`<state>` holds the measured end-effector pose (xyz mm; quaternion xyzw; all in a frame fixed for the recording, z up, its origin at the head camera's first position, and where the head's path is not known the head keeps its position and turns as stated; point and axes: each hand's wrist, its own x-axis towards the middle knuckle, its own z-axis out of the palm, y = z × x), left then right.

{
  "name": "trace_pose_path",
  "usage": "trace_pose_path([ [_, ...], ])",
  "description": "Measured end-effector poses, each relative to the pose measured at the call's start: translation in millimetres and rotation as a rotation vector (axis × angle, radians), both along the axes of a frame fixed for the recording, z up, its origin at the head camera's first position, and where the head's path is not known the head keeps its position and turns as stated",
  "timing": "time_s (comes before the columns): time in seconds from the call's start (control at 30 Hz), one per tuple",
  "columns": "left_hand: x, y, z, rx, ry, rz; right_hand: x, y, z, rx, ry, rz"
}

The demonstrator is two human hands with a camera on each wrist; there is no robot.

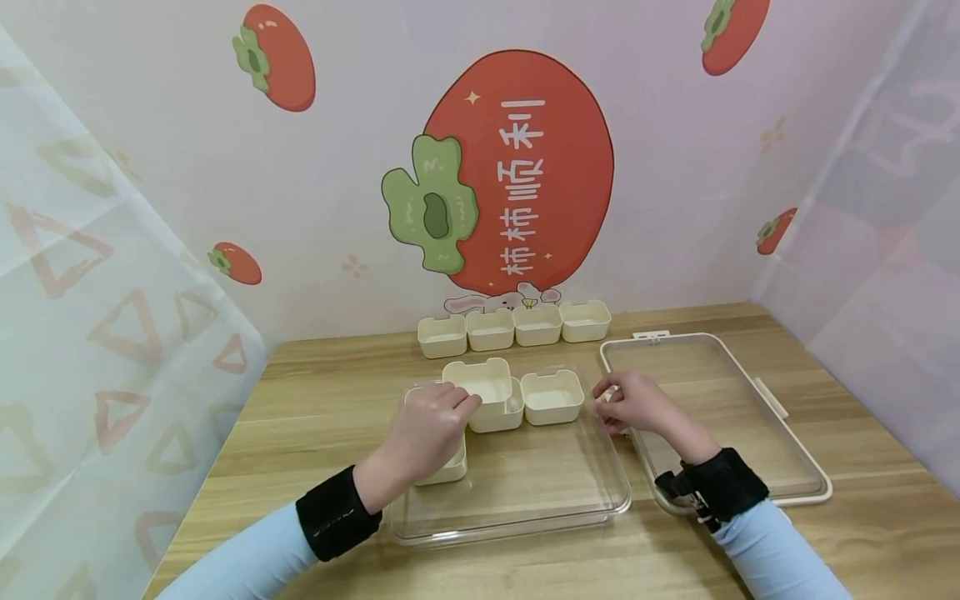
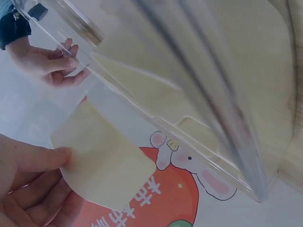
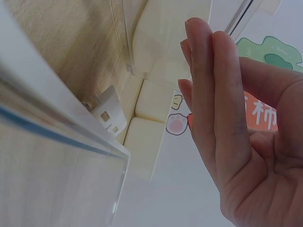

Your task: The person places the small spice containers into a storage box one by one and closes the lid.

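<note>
A left hand (image 1: 423, 433) is holding a cream cup (image 1: 483, 382) over the clear box (image 1: 517, 527)

Nearest, light-blue sleeves (image 1: 247, 550) and black wrist straps (image 1: 341, 512) are reaching in on both sides of the clear box, which is resting on the wooden surface (image 1: 300, 450). A near-left cup (image 1: 450, 473) is sitting inside the box, the left hand partly covering it. The left fingers are clamping the cream cup, thumb on one face, and it is hanging toward the box's far side, visually overlapping a middle cup (image 1: 498, 421); whether the two are touching one cannot tell. The right hand (image 1: 637, 406) is hovering just beside the box's right wall, its index and middle fingers lying straight and together. In the box's far-right part, another cup (image 1: 552, 400) is standing. To the right of the box, a pale-rimmed lid (image 1: 720, 417) is lying on the surface. Behind the box, a row of four cups (image 1: 491, 332) is lining the surface's far edge. Farthest, a wall (image 1: 337, 167) beyond the box is showing a large red persimmon (image 1: 570, 167).
</note>
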<state>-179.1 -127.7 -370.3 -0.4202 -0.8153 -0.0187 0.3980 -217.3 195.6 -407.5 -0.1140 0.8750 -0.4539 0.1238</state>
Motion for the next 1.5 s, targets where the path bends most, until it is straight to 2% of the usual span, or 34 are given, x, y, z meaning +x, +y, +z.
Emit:
trace_pose_path([
  [0.2,7.1,5.3,0.7,-0.022,-0.046,-0.023,-0.2,-0.3,0.1,0.001,-0.001,0.002],
  [0.47,11.8,8.6,2.4,-0.025,-0.074,-0.033,-0.4,0.0,-0.1,0.004,-0.003,-0.001],
  [0.97,19.0,20.5,19.1,-0.083,-0.17,-0.063,0.0,-0.3,-0.3,0.0,-0.01,-0.005],
  [1.5,19.8,30.5,19.3,-0.162,-0.286,-0.021,1.0,-1.0,1.6,0.008,-0.009,-0.009],
])
